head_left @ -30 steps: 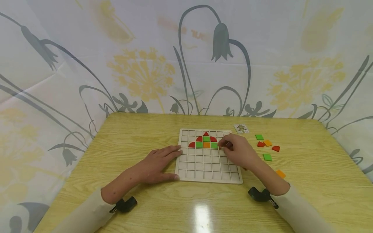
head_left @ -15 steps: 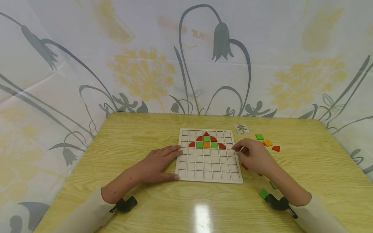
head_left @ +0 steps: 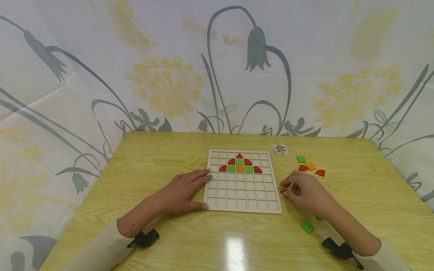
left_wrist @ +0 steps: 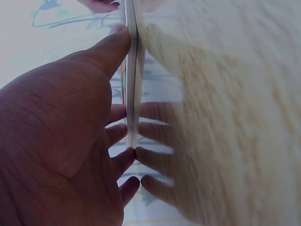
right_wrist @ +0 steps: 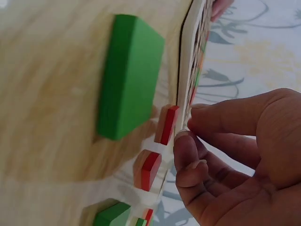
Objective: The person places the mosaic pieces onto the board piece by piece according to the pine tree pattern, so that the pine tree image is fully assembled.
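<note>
A square wooden grid board (head_left: 242, 211) lies on the table, with a stepped shape of red, green and orange pieces set in its upper cells. My left hand (head_left: 184, 191) rests flat at the board's left edge, fingers extended, with the thumb (left_wrist: 101, 52) along the rim in the left wrist view. My right hand (head_left: 306, 190) is just past the right edge, fingers bent and nothing between them. A small red piece (head_left: 283, 192) lies right at its fingertips. In the right wrist view, the thumb and forefinger stand slightly apart beside that red piece (right_wrist: 169, 125).
Behind the right hand lie a green square (head_left: 301, 159), an orange square (head_left: 310, 166) and two red rounded pieces (head_left: 320, 173). Another green square (head_left: 307, 226) sits nearer the front. A small patterned card (head_left: 280, 149) lies off the board's far right corner.
My right hand has left a red rounded piece in a cell at the row's right end. It has moved off the board, right and toward me. The left hand stays still.
</note>
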A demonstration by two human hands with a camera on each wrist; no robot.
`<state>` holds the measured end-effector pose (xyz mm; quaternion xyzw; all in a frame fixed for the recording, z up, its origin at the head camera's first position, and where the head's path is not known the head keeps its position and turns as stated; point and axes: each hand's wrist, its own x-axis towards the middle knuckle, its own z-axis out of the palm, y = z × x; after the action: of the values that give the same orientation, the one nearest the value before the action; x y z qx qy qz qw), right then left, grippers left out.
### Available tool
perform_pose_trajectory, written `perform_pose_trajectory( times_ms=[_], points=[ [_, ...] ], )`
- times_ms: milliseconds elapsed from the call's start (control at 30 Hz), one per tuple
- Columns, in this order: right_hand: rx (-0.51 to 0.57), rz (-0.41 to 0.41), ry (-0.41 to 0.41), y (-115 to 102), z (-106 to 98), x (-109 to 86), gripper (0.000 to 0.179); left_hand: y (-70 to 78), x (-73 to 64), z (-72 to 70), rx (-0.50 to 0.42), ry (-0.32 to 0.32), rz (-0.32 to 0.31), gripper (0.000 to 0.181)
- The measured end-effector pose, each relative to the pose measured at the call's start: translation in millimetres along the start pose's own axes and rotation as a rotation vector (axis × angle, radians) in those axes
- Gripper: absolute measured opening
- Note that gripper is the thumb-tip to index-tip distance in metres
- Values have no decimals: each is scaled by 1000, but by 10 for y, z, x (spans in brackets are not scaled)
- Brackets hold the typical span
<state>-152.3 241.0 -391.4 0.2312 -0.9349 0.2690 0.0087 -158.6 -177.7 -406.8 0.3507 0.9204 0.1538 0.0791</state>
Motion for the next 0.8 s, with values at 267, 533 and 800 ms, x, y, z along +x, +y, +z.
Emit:
perform_pose_trajectory(
  times_ms=[267,533,800],
  points=[
    [-25,46,-29,1,13,-64,16,12,-2,-8,-3,5,6,88],
    [-23,51,-40,22,33,-77,14,16,-3,-10,-4,3,3,88],
    [11,95,-72,-10,16,-51,17,23,-3,-17,-1,4,4,88]
  ],
)
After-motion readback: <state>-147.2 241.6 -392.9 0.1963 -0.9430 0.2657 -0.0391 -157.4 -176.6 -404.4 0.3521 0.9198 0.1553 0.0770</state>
